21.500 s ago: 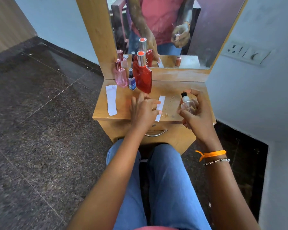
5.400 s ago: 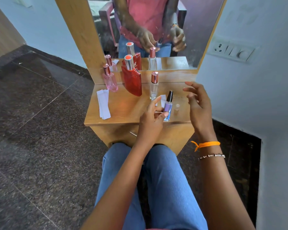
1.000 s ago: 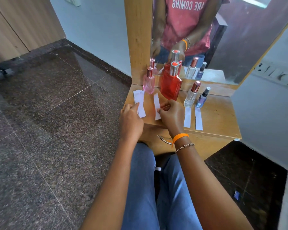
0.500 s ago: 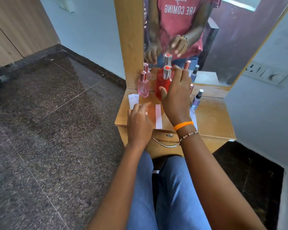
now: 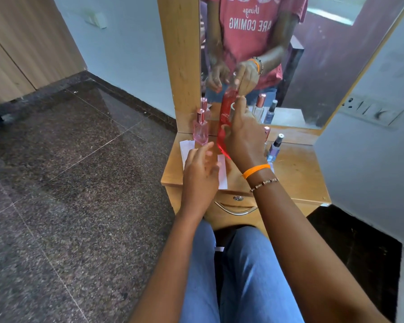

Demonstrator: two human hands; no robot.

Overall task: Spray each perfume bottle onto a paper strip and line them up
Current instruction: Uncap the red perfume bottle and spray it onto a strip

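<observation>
- R hand [image 5: 241,136] is wrapped round the red bottle [image 5: 224,122], thumb on its near face, fingers up by the silver cap [image 5: 233,111]. Bottle looks lifted off the tabletop [image 5: 296,173] and a bit tilted, in front of the mirror [image 5: 313,66].
- L hand [image 5: 200,173] holds nothing, fingers loose and spread, resting over the fresh paper strip [image 5: 222,169] at the front edge, just L of the bottle.
- Step in hand, as I judge it: red bottle's turn to be sprayed onto that strip.
- Pink bottle [image 5: 200,129] stands at back L, untouched, w/ the spare strips [image 5: 186,146] lying just in front of it.
- Small blue bottle [image 5: 275,148] stands to the R; another bottle beside it is mostly hidden behind my R hand.
- Next calls for: cap off w/ L hand (can't tell if it's already loose), nozzle aimed down at the strip, L fingers pinning the paper but clear of the spray.
- After that: recap, stand the bottle behind its strip, in line w/ the others.
</observation>
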